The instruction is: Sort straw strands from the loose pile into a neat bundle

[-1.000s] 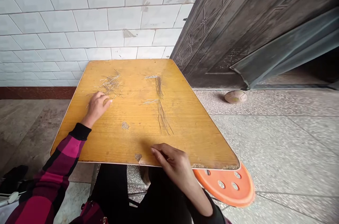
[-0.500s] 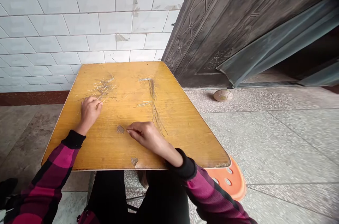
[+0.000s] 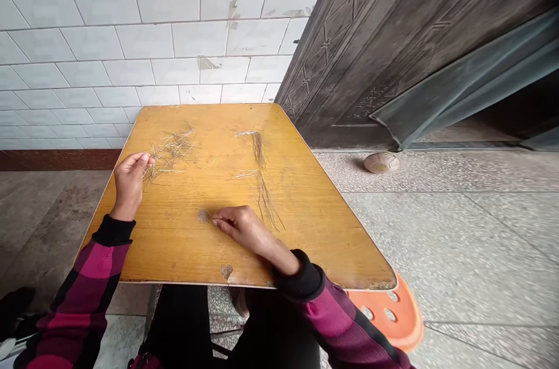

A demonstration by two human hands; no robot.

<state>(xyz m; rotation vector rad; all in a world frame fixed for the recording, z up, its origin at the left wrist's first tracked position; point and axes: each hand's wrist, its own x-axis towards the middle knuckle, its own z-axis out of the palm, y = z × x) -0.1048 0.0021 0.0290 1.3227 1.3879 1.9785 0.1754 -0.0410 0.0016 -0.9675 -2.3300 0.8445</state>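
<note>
A loose tangle of thin strands [image 3: 177, 148], some pale and some dark, lies on the left of the wooden table [image 3: 174, 247]. At its near left edge my left hand [image 3: 130, 180] is closed in a pinch, with thin strands at its fingertips. My right hand [image 3: 242, 226] rests low over the table's middle, thumb and forefinger pressed together; anything between them is too fine to make out. To the right lie two sorted bunches, a far bunch [image 3: 258, 151] and a near bunch [image 3: 267, 200], their pale ends pointing left and dark ends trailing towards me.
A white tiled wall [image 3: 144, 37] stands behind the table, with a dark carved door [image 3: 349, 78] and a grey-green curtain [image 3: 458, 78] to the right. On the floor are a round pale object [image 3: 381, 163] and an orange stool [image 3: 393, 316] by the table's corner.
My left hand has turned and shifted slightly left, its fingertips lifting at the tangle's edge. My right hand keeps its pinch in nearly the same place. The whole view has shifted a little.
</note>
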